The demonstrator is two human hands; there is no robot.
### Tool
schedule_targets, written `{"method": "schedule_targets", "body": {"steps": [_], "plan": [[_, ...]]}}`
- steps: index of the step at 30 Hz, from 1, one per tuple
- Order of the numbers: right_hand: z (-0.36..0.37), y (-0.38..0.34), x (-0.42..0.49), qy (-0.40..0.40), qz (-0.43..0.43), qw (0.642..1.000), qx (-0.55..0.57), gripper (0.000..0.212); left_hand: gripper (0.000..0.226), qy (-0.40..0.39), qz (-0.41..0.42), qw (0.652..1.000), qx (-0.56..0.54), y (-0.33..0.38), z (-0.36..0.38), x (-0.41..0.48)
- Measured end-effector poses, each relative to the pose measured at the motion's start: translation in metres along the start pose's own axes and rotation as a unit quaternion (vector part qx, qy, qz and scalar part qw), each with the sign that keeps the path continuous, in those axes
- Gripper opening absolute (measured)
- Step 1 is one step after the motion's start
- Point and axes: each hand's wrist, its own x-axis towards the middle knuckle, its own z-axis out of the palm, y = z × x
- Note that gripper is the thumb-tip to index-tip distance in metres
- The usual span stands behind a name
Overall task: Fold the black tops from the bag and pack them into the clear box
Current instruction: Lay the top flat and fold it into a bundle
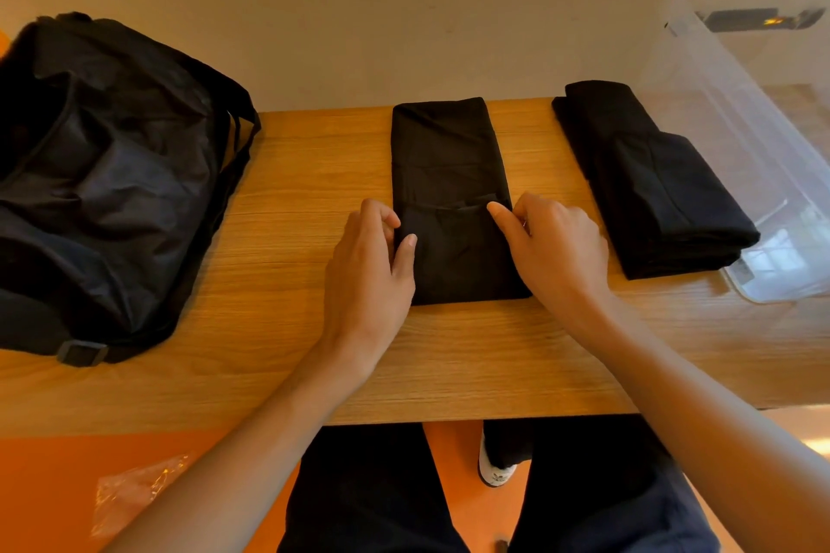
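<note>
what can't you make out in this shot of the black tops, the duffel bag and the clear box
Head view only:
- Black fabric duffel bag: left side cut off by the frame edge; its dark folds hide any tops left inside.
- Clear plastic storage box: right part cut off; glare blurs its inside.
- Fingertips of left hand and right hand: curled at the folded black top, grip unclear.

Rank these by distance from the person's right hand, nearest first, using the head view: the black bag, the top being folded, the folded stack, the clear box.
1. Top being folded: touching the right hand, centre.
2. Folded stack: just right.
3. Clear box: far right.
4. Black bag: far left.
</note>
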Motion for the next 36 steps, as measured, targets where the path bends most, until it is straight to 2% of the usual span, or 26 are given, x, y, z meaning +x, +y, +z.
{"method": "schedule_targets", "body": {"steps": [2,4,6,8,10,14,21,23,26,28,31,36], "plan": [[-0.007,-0.002,-0.007,0.056,-0.032,0.998,-0.011,0.037,0.028,0.030,0.049,0.996,0.064,-0.001,-0.003,-0.001],[-0.011,-0.005,-0.019,0.114,-0.121,0.986,-0.035,0.035,0.040,0.021,0.110,0.988,0.107,0.000,-0.003,-0.003],[-0.007,-0.007,-0.031,0.061,-0.202,0.976,-0.050,0.044,0.056,-0.071,0.165,0.971,0.159,0.001,0.001,-0.008],[0.000,-0.008,-0.039,-0.050,-0.230,0.967,-0.093,0.058,0.065,-0.160,0.190,0.948,0.201,-0.001,0.006,-0.011],[0.003,-0.005,-0.038,-0.132,-0.206,0.962,-0.119,0.068,0.069,-0.207,0.179,0.937,0.217,-0.006,0.009,-0.010],[0.002,0.007,-0.033,-0.175,-0.168,0.964,-0.111,0.072,0.077,-0.229,0.143,0.934,0.236,-0.012,0.007,-0.009],[-0.005,0.018,-0.031,-0.186,-0.126,0.969,-0.099,0.072,0.084,-0.225,0.110,0.941,0.230,-0.017,-0.002,-0.008],[-0.008,0.016,-0.034,-0.158,-0.125,0.975,-0.089,0.069,0.083,-0.208,0.100,0.950,0.210,-0.020,-0.005,-0.006],[-0.009,0.009,-0.040,-0.121,-0.168,0.975,-0.083,0.070,0.078,-0.191,0.116,0.958,0.179,-0.024,-0.008,-0.005],[-0.006,0.005,-0.042,-0.145,-0.187,0.968,-0.085,0.071,0.076,-0.208,0.140,0.950,0.186,-0.025,-0.007,-0.007],[-0.002,0.004,-0.040,-0.182,-0.168,0.964,-0.093,0.075,0.079,-0.230,0.142,0.938,0.217,-0.025,-0.006,-0.008],[-0.007,0.005,-0.038,-0.200,-0.147,0.964,-0.097,0.077,0.085,-0.234,0.125,0.942,0.207,-0.026,-0.010,-0.003]]}}
